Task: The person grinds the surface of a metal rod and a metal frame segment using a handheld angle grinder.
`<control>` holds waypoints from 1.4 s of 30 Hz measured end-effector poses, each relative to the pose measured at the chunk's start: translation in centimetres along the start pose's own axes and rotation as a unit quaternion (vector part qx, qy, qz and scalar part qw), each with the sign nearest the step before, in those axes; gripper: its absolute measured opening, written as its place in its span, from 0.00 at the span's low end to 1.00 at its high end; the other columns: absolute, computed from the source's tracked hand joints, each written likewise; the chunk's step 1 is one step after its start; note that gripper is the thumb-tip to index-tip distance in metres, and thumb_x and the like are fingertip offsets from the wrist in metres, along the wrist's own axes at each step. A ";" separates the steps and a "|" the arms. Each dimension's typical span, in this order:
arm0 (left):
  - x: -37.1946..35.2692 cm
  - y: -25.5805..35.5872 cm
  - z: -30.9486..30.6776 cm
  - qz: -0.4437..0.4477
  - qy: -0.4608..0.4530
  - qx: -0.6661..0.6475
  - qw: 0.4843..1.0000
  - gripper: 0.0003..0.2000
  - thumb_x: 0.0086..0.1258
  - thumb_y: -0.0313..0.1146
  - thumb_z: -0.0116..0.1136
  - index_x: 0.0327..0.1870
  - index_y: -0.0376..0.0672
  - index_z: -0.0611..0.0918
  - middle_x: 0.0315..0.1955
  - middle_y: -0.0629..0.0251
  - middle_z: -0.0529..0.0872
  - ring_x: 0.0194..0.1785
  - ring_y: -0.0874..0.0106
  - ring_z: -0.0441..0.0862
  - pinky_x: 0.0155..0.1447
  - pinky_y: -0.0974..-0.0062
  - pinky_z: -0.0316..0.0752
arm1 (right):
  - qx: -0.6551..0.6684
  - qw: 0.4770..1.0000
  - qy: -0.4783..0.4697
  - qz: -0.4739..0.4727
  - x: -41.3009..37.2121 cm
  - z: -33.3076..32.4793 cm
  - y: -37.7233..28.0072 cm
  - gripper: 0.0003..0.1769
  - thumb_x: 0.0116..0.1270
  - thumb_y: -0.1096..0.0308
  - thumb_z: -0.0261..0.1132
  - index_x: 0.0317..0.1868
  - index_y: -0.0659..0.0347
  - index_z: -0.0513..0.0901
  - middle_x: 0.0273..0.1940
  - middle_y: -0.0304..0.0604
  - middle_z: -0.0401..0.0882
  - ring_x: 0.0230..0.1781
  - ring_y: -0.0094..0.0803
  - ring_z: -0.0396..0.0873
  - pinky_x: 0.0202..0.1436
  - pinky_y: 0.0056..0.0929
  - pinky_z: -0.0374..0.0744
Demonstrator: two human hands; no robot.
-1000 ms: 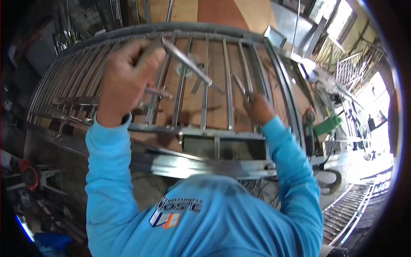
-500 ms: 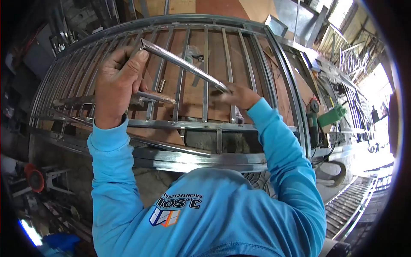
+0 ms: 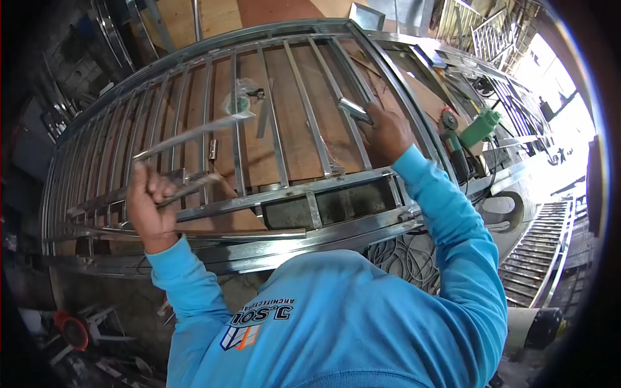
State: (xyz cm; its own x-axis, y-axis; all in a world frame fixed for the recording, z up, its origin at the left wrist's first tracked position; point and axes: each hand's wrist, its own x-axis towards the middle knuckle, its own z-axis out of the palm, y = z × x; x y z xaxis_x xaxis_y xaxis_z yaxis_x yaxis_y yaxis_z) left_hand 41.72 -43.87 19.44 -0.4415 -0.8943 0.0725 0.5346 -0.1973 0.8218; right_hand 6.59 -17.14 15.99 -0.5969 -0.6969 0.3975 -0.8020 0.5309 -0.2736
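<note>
My left hand [image 3: 152, 202] is over the left part of a welded metal frame [image 3: 290, 191] of parallel bars. Its fingers are curled round a metal bar [image 3: 197, 186] that points to the right. Right at the thumb tip is the near end of a thin metal tube [image 3: 187, 137], blurred, which slants up over the frame's bars. On the right, my right hand [image 3: 390, 134] grips a short shiny metal piece [image 3: 354, 110], its end sticking out past the fingers. A small metal cylinder [image 3: 213, 149] and a plastic bag [image 3: 242, 97] are within the frame, between bars.
A green power tool [image 3: 482, 126] and an angle grinder [image 3: 453, 132] are to the right of the frame. Coiled cable [image 3: 404, 262] lies on the floor below it. A loose tube [image 3: 272, 234] rests along the near edge. Another barred panel [image 3: 540, 249] stands at the lower right.
My right hand has left the tube's far end and moved right and up, now with a short metal piece. My left hand has lowered, and the tube has tilted the other way.
</note>
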 end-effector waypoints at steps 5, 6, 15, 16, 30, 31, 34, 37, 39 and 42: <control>2.0 -1.9 0.8 0.068 0.076 0.130 0.986 0.13 0.80 0.45 0.59 0.41 0.43 0.81 0.22 0.76 0.66 0.23 0.82 0.63 0.31 0.78 0.68 | 0.191 0.974 -0.122 0.008 -4.9 0.2 1.6 0.21 0.77 0.52 0.62 0.52 0.65 0.80 0.35 0.58 0.84 0.37 0.52 0.83 0.40 0.44 0.79; 2.4 -3.9 1.6 0.081 0.095 0.201 0.971 0.14 0.80 0.46 0.59 0.43 0.43 0.81 0.22 0.76 0.68 0.23 0.82 0.63 0.31 0.78 0.68 | 0.218 0.966 -0.137 -0.008 -6.4 -0.1 1.2 0.21 0.79 0.52 0.60 0.52 0.65 0.80 0.37 0.57 0.84 0.38 0.49 0.83 0.39 0.42 0.79; 8.6 -24.4 1.9 0.331 -0.156 0.595 0.715 0.19 0.79 0.48 0.55 0.51 0.39 0.81 0.45 0.45 0.87 0.45 0.43 0.85 0.48 0.49 0.81 | 0.698 0.643 -0.133 0.287 -14.3 -2.6 -5.9 0.20 0.83 0.52 0.52 0.56 0.61 0.75 0.42 0.43 0.84 0.35 0.26 0.79 0.33 0.26 0.78; 9.2 -25.4 1.4 0.335 -0.186 0.621 0.684 0.18 0.78 0.48 0.55 0.52 0.40 0.80 0.48 0.43 0.86 0.47 0.41 0.84 0.50 0.48 0.81 | 0.702 0.647 -0.123 0.273 -15.2 -2.9 -5.8 0.20 0.83 0.51 0.53 0.56 0.61 0.75 0.43 0.43 0.83 0.35 0.26 0.79 0.33 0.26 0.78; 13.2 -27.5 -1.9 0.144 -0.429 0.799 0.396 0.19 0.79 0.44 0.52 0.57 0.37 0.82 0.52 0.38 0.86 0.57 0.40 0.80 0.64 0.46 0.73 | 0.642 0.703 0.105 0.286 -27.0 -5.3 -6.4 0.15 0.81 0.59 0.60 0.58 0.59 0.74 0.44 0.40 0.85 0.45 0.27 0.85 0.44 0.26 0.83; 12.0 -26.5 -0.7 0.176 -0.405 0.766 0.467 0.20 0.78 0.45 0.54 0.56 0.35 0.83 0.52 0.40 0.86 0.57 0.41 0.81 0.63 0.48 0.74 | 0.639 0.697 0.109 0.307 -26.9 -6.1 -6.1 0.14 0.82 0.59 0.60 0.57 0.59 0.74 0.44 0.41 0.85 0.45 0.27 0.85 0.43 0.26 0.83; 2.7 -19.3 6.4 0.156 -0.390 0.621 0.662 0.21 0.75 0.45 0.61 0.56 0.34 0.83 0.51 0.44 0.86 0.56 0.47 0.83 0.62 0.55 0.77 | 0.616 0.704 0.133 0.327 -25.4 -8.8 -5.4 0.13 0.82 0.59 0.59 0.53 0.60 0.76 0.43 0.40 0.85 0.46 0.28 0.86 0.39 0.26 0.86; -7.3 -16.4 13.3 0.051 -0.562 0.386 0.730 0.23 0.71 0.40 0.68 0.62 0.39 0.81 0.50 0.47 0.86 0.54 0.54 0.85 0.59 0.59 0.78 | 0.642 0.691 0.167 0.286 -22.9 -9.8 -4.1 0.12 0.81 0.60 0.61 0.53 0.61 0.77 0.42 0.40 0.85 0.45 0.28 0.86 0.41 0.26 0.86; -12.9 -15.8 18.8 0.127 -0.635 0.294 0.703 0.21 0.70 0.34 0.68 0.62 0.40 0.80 0.48 0.49 0.86 0.50 0.56 0.86 0.55 0.61 0.79 | 0.661 0.694 0.148 0.247 -21.3 -10.5 -2.4 0.11 0.79 0.63 0.63 0.52 0.61 0.79 0.43 0.41 0.85 0.47 0.29 0.86 0.46 0.29 0.87; -16.2 -18.6 24.2 0.077 -0.589 0.286 0.752 0.18 0.70 0.28 0.66 0.60 0.40 0.79 0.46 0.52 0.86 0.47 0.57 0.87 0.51 0.65 0.80 | 0.671 0.712 0.138 0.154 -20.0 -12.1 1.8 0.13 0.77 0.68 0.65 0.57 0.62 0.80 0.48 0.42 0.85 0.49 0.30 0.85 0.46 0.29 0.88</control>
State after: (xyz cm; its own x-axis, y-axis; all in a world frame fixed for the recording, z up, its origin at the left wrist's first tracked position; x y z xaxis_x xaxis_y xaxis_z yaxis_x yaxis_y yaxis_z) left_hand 21.55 -15.98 16.64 -0.9179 0.1544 0.3656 0.3967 0.3780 0.8365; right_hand 17.28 3.57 18.12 -0.8704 -0.4274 0.2443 -0.0423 -0.4294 -0.9021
